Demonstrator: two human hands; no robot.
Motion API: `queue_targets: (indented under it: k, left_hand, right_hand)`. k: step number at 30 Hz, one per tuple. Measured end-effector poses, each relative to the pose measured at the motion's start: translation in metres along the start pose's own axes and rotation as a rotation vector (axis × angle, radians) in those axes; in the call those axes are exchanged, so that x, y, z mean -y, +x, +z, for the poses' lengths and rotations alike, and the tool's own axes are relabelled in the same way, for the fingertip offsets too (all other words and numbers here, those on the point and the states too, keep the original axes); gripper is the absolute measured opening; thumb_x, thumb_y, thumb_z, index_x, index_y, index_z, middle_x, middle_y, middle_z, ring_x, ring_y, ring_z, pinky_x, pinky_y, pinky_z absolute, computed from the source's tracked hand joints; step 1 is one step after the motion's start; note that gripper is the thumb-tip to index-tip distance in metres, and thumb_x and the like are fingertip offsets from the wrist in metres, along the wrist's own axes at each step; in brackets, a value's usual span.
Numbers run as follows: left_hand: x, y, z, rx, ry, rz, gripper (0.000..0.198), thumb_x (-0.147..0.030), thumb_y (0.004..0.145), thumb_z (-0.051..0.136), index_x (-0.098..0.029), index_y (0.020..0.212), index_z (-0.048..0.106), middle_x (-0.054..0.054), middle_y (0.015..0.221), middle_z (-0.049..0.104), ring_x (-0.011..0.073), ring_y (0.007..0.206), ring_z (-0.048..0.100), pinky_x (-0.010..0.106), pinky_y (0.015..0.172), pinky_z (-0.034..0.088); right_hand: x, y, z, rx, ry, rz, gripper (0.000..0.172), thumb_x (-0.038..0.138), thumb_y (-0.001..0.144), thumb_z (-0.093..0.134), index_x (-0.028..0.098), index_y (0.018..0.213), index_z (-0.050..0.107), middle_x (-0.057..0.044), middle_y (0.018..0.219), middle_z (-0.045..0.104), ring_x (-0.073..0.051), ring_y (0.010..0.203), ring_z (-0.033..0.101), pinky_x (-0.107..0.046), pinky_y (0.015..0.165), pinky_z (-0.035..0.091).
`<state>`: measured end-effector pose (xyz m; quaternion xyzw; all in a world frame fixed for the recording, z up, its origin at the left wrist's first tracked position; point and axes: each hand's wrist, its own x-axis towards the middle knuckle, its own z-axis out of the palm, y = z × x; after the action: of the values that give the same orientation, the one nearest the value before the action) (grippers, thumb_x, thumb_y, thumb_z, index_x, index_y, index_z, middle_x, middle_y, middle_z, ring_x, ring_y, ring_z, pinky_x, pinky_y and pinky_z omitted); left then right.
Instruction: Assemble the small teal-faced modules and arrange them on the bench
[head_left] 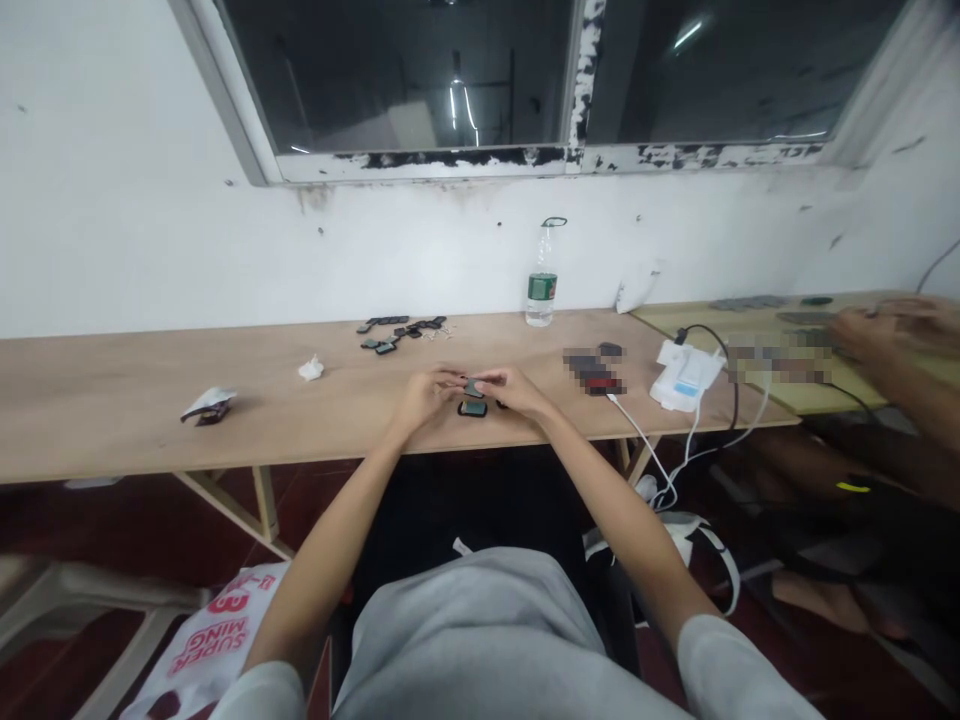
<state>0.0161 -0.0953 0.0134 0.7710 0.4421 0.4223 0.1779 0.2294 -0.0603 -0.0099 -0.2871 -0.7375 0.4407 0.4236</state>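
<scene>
Between my two hands, just above the table, is a small flat grey-green piece with a dark edge (474, 386). My left hand (433, 394) pinches it from the left. From the right, my right hand (517, 390) closes on the same piece with thumb and fingers. Directly below lies a black-rimmed piece with a grey-green face (472, 409). Part of another dark piece (502, 404) shows under my right hand. Farther back are several similar black-framed pieces (386, 346) and some tiny pale bits (439, 334), too small to identify.
A water bottle (541, 290) stands by the wall. Crumpled tissue (310, 369) and an opened packet (209, 405) lie left on the wooden table (97, 400). To the right are a white power strip (684, 377), cables and a blurred-out device. Another person's hands (870, 330) are farther right.
</scene>
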Motion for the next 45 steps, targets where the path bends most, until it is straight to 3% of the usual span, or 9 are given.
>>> queue_targets:
  k: [5, 8, 15, 19, 23, 28, 34, 40, 45]
  left_hand:
    - [0.009, 0.000, 0.002, 0.055, -0.291, -0.151, 0.034, -0.036, 0.066, 0.083, -0.016, 0.092, 0.075, 0.011, 0.102, 0.078, 0.0291, 0.095, 0.073, 0.043, 0.090, 0.059]
    - [0.009, -0.001, 0.001, 0.019, -0.326, -0.183, 0.043, -0.037, 0.059, 0.088, -0.015, 0.092, 0.072, 0.010, 0.093, 0.078, 0.0281, 0.088, 0.074, 0.041, 0.085, 0.060]
    - [0.023, 0.004, 0.000, -0.029, -0.176, -0.088, 0.041, -0.044, 0.080, 0.073, -0.015, 0.109, 0.072, 0.013, 0.113, 0.075, 0.0261, 0.092, 0.073, 0.037, 0.078, 0.061]
    - [0.041, 0.005, -0.005, 0.028, 0.091, -0.036, 0.029, -0.037, 0.081, 0.070, -0.018, 0.101, 0.076, 0.010, 0.110, 0.075, 0.0261, 0.094, 0.071, 0.040, 0.087, 0.058]
    - [0.055, 0.005, -0.011, 0.090, 0.222, -0.014, 0.027, -0.040, 0.083, 0.068, -0.020, 0.098, 0.078, 0.009, 0.111, 0.074, 0.0278, 0.102, 0.068, 0.039, 0.092, 0.054]
    - [0.069, 0.004, -0.015, 0.178, 0.145, -0.102, 0.035, -0.043, 0.081, 0.071, -0.019, 0.106, 0.075, 0.010, 0.110, 0.076, 0.0273, 0.095, 0.070, 0.038, 0.086, 0.056]
    - [0.074, 0.004, -0.021, 0.176, 0.092, -0.201, 0.045, -0.042, 0.076, 0.079, -0.017, 0.112, 0.074, 0.012, 0.111, 0.077, 0.0296, 0.099, 0.071, 0.041, 0.089, 0.056]
    - [0.074, 0.003, -0.020, 0.172, 0.057, -0.222, 0.050, -0.040, 0.078, 0.078, -0.016, 0.121, 0.070, 0.013, 0.120, 0.074, 0.0300, 0.109, 0.069, 0.040, 0.095, 0.055]
    - [0.073, 0.001, -0.022, 0.182, 0.139, -0.190, 0.040, -0.044, 0.078, 0.075, -0.018, 0.109, 0.075, 0.012, 0.118, 0.074, 0.0319, 0.106, 0.069, 0.039, 0.093, 0.054]
  right_hand:
    - [0.005, -0.003, -0.003, 0.084, -0.081, -0.070, 0.033, 0.038, 0.087, 0.068, 0.019, 0.113, 0.079, -0.008, 0.109, 0.078, -0.026, 0.101, 0.071, -0.039, 0.093, 0.053]
    - [0.013, -0.005, -0.004, 0.105, -0.104, -0.076, 0.035, 0.038, 0.089, 0.066, 0.018, 0.115, 0.078, -0.008, 0.107, 0.078, -0.026, 0.097, 0.071, -0.038, 0.089, 0.054]
    - [0.000, 0.004, -0.005, -0.210, -0.282, -0.087, 0.025, 0.023, 0.082, 0.070, 0.015, 0.106, 0.073, -0.009, 0.102, 0.075, -0.017, 0.084, 0.068, -0.028, 0.078, 0.053]
    - [-0.019, 0.009, -0.003, -0.178, -0.447, -0.054, 0.008, 0.018, 0.083, 0.068, 0.017, 0.089, 0.073, -0.005, 0.087, 0.075, -0.016, 0.075, 0.066, -0.026, 0.073, 0.051]
    - [-0.023, 0.009, 0.002, -0.186, -0.589, -0.039, 0.012, 0.019, 0.087, 0.065, 0.018, 0.090, 0.077, -0.007, 0.088, 0.077, -0.020, 0.077, 0.068, -0.029, 0.076, 0.050]
    - [-0.013, 0.004, 0.005, -0.121, -0.760, -0.104, 0.021, 0.021, 0.093, 0.058, 0.019, 0.095, 0.079, -0.011, 0.103, 0.077, -0.025, 0.098, 0.067, -0.033, 0.091, 0.047]
    - [-0.007, 0.000, 0.006, -0.060, -0.890, -0.066, 0.039, 0.016, 0.100, 0.040, 0.022, 0.121, 0.073, -0.010, 0.132, 0.068, -0.028, 0.126, 0.055, -0.042, 0.104, 0.038]
    - [-0.005, -0.001, 0.007, -0.083, -0.957, -0.028, 0.036, 0.018, 0.098, 0.041, 0.020, 0.101, 0.078, -0.010, 0.108, 0.076, -0.027, 0.105, 0.065, -0.036, 0.096, 0.041]
    - [-0.006, 0.005, 0.002, -0.108, -0.938, -0.049, 0.034, 0.021, 0.098, 0.044, 0.020, 0.108, 0.077, -0.010, 0.114, 0.075, -0.025, 0.107, 0.064, -0.032, 0.092, 0.043]
